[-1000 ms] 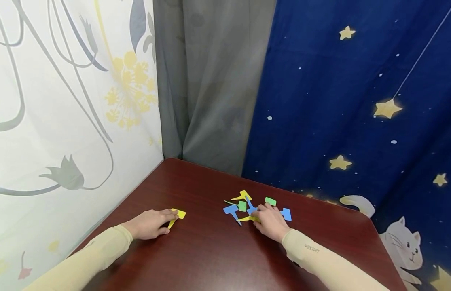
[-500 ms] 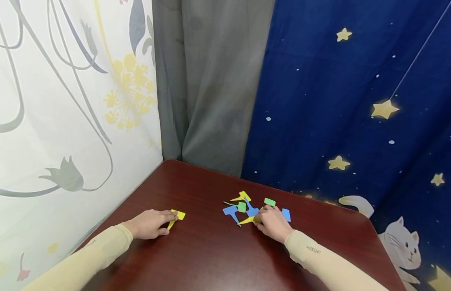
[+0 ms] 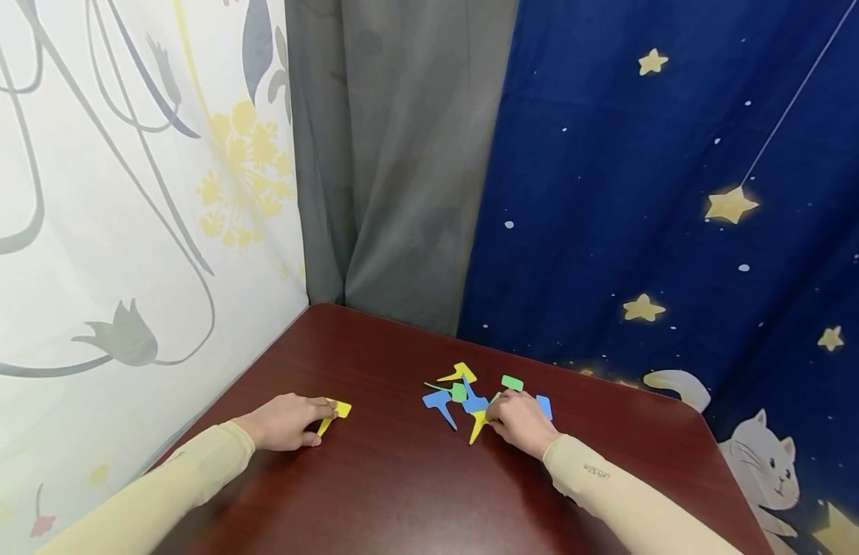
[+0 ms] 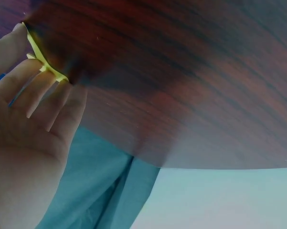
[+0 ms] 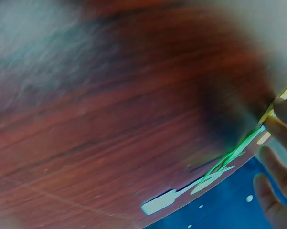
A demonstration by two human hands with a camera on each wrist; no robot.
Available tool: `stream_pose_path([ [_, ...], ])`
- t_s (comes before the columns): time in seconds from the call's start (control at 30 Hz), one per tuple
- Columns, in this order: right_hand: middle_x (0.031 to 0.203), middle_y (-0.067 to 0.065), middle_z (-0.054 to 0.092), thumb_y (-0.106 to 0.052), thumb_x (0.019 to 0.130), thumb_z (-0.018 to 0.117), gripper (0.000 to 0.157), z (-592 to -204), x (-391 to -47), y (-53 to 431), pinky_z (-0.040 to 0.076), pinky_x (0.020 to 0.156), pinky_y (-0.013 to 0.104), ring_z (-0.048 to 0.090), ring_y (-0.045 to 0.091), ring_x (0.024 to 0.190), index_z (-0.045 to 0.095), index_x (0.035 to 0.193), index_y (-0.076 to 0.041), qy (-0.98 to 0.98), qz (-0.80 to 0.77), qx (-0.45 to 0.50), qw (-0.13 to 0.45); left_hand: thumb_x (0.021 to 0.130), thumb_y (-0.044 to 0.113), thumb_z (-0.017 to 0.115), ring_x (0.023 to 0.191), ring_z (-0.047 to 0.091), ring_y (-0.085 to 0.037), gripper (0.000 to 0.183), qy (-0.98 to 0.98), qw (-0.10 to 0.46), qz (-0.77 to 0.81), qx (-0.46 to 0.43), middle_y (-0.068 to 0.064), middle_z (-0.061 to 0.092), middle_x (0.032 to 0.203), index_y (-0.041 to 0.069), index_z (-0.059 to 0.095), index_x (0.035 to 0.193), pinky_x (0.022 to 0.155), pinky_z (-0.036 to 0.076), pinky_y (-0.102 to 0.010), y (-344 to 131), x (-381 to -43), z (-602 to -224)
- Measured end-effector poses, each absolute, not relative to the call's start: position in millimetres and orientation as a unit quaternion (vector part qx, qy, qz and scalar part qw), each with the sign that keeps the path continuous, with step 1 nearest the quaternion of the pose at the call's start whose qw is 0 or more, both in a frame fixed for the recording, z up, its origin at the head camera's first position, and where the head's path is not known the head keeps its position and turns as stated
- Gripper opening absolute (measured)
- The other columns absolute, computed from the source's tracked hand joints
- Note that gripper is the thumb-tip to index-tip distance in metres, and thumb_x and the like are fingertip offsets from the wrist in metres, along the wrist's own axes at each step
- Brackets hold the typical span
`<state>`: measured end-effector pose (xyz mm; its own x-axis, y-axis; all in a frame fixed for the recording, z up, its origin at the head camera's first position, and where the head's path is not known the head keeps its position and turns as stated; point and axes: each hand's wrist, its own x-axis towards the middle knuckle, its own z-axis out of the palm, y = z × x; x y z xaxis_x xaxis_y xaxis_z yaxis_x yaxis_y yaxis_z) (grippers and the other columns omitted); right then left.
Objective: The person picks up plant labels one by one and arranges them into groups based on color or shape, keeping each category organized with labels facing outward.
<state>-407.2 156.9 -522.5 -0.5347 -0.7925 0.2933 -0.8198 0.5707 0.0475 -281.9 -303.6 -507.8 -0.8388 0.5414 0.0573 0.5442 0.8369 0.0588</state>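
Observation:
My left hand (image 3: 290,422) rests on a yellow T-shaped plant label (image 3: 343,409) lying on the table. In the left wrist view its fingers lie fairly straight over that label (image 4: 40,55), the thumb at one end. To the right, my right hand (image 3: 522,422) pinches another yellow plant label (image 3: 477,425) at its head between thumb and index finger, the stem pointing toward me. Around that hand lie a blue label (image 3: 475,404), a second blue one (image 3: 439,401), a green label (image 3: 459,391) and a yellow label (image 3: 464,372). My fingers partly hide the pile.
Beyond my right hand are a green label (image 3: 512,383) and a blue label (image 3: 544,406). The dark red wooden table (image 3: 380,493) has rounded corners. A white patterned curtain (image 3: 138,231) hangs at left, grey (image 3: 415,193) and starry blue (image 3: 582,231) ones behind.
The yellow label at my right hand has turned, its stem swinging from pointing left to pointing toward me. My left hand stays on its label.

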Motion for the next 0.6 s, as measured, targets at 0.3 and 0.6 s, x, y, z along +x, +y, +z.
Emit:
stream_pose_path([
  [0.3,0.096,-0.012,0.072,-0.014,0.086,0.081,0.017,-522,-419,169,0.057,0.076,0.027,0.065,0.008,0.090,0.080,0.099,-0.025,-0.865,0.038,0.480,0.139,0.086,0.029,0.081,0.107,0.068,-0.029,0.046,-0.957,0.021,-0.030,-0.286,-0.009,0.065,0.130,0.012,0.070,0.126,0.088,0.055,-0.048,-306,-289,-508],
  [0.6,0.123,-0.003,0.066,-0.044,0.087,0.077,0.046,-513,-410,163,0.056,0.081,0.036,0.060,0.015,0.107,0.071,0.127,-0.021,-0.919,0.089,0.379,0.069,0.085,0.029,0.081,0.107,0.068,-0.028,0.046,-0.959,0.017,-0.027,-0.282,-0.008,0.066,0.129,0.013,0.070,0.126,0.087,0.055,-0.049,-305,-288,-511],
])
